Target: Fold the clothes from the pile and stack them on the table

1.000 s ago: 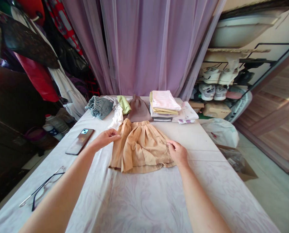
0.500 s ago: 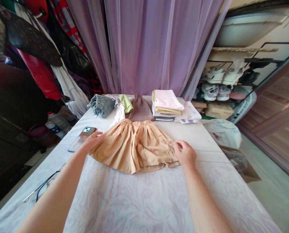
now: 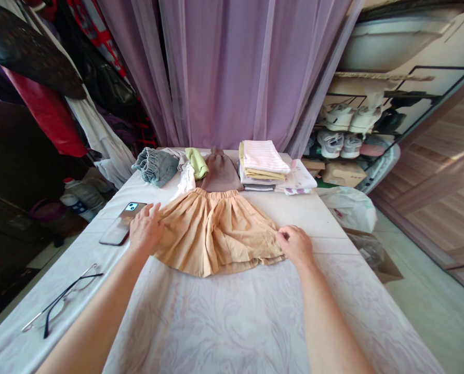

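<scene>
Tan shorts [image 3: 212, 231], wide-legged with a gathered elastic waist, lie spread on the cloth-covered table, waistband away from me. My left hand [image 3: 146, 228] rests at their left side edge, fingers stretched and apart. At the lower right edge of the shorts, my right hand [image 3: 295, 243] has its thumb and fingers pinched on the fabric. A phone [image 3: 118, 223] lies just left of my left hand. Beyond the waistband sits a brown garment [image 3: 220, 171].
Folded clothes are stacked [image 3: 265, 158] at the back right. Rolled jeans [image 3: 156, 166] and a green cloth [image 3: 196, 163] lie at the back left. Glasses [image 3: 60, 298] rest near the left table edge. A purple curtain [image 3: 224, 72] hangs behind; a shoe rack [image 3: 344, 119] stands right.
My left hand has turned and its fingers have spread at the shorts' left edge, which has shifted inward a little. My right hand stays at the lower right corner. The view has shifted slightly.
</scene>
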Motion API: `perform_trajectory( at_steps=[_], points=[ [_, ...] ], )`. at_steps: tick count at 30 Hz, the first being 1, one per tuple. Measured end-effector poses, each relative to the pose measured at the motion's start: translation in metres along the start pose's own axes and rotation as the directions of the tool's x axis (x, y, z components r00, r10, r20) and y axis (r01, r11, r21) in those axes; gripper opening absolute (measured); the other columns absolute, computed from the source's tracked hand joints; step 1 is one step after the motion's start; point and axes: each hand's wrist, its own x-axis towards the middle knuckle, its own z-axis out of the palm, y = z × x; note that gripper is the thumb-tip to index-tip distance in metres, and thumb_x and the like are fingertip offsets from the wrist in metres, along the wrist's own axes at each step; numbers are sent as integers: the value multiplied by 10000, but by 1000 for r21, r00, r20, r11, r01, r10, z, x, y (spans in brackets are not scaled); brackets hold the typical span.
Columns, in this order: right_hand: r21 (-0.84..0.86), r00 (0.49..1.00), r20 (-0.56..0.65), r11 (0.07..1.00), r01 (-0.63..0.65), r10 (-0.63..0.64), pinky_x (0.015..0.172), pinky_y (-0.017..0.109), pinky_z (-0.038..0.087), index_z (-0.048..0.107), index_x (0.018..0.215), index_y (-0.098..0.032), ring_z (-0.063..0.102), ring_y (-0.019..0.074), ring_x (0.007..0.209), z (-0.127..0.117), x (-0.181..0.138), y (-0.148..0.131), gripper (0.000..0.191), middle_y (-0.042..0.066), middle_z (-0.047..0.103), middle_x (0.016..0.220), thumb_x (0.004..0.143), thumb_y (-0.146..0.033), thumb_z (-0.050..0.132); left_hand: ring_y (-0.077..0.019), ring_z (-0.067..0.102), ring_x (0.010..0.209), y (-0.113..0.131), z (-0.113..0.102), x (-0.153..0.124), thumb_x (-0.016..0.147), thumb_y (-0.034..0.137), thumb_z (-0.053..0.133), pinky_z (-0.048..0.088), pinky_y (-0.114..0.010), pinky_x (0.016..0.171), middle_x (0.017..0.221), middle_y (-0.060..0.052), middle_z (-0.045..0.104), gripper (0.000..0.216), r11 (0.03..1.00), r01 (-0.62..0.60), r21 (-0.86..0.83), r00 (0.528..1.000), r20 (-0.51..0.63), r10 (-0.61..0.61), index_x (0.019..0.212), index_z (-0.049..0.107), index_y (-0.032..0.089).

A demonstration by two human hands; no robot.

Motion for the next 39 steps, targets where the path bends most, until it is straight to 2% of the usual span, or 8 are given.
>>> perform_trajectory(
  at_steps=[4,8,15,20,24,29,33,39],
  points=[
    [56,998,-68,998,-8,12,744,315,407,662,724,-213,601,215,775,-1,-2,-1,240,75,695,777,838,-350,502,-270,534,1249,41,10,-26,937,370,464,391,-454,1109,1299,-87,628,340,890,-411,-196,911,-98,399,1183,643,217],
    [25,997,-70,999,21,-20,810,335,417,669,721,-225,612,228,885,1,-14,-14,232,77,711,910,819,-414,578,-273,490,1311,75,24,-46,976,414,410,393,-502,1113,1328,-86,618,392,769,-512,-382,849,-88,522,1247,615,219],
    [107,984,-175,993,50,-31,855,364,453,621,680,-232,632,236,953,13,-15,-5,170,93,721,982,800,-304,525,-268,486,1326,78,40,-55,989,427,368,392,-511,1122,1383,-114,576,459,744,-452,-492,872,-69,484,1349,545,205],
    [156,925,-329,977,-145,190,801,366,474,638,759,-211,639,252,848,14,-6,21,230,124,725,881,797,-379,486,-264,460,1350,74,44,-56,989,423,367,388,-509,1121,1425,-97,542,451,741,-456,-492,866,-53,497,1359,555,246],
    [129,927,-245,957,-259,284,742,357,468,678,825,-182,633,258,791,14,-8,22,320,133,723,843,814,-402,446,-312,398,1391,78,39,-58,947,439,466,329,-577,1130,1473,-95,490,397,777,-486,-400,843,21,538,1276,633,295],
    [172,948,-250,973,-156,196,833,364,472,692,923,-182,644,257,895,4,-7,3,332,135,731,943,852,-378,433,-324,368,1409,82,36,-60,909,421,531,287,-603,1140,1496,-92,463,384,803,-473,-363,841,88,534,1261,640,311],
    [167,973,-222,985,-30,67,893,360,466,697,935,-192,644,243,938,-5,7,-22,291,123,731,976,863,-312,442,-296,401,1392,79,37,-58,918,416,495,318,-557,1145,1465,-97,500,417,786,-436,-438,861,50,505,1288,613,266],
    [172,999,36,985,-3,-3,906,334,464,695,1068,-209,647,230,1006,5,52,-66,318,102,721,1088,897,-331,456,-248,516,1296,60,18,-25,921,398,458,407,-426,1108,1361,-111,591,402,800,-364,-477,928,-109,357,1211,641,189]
  ],
)
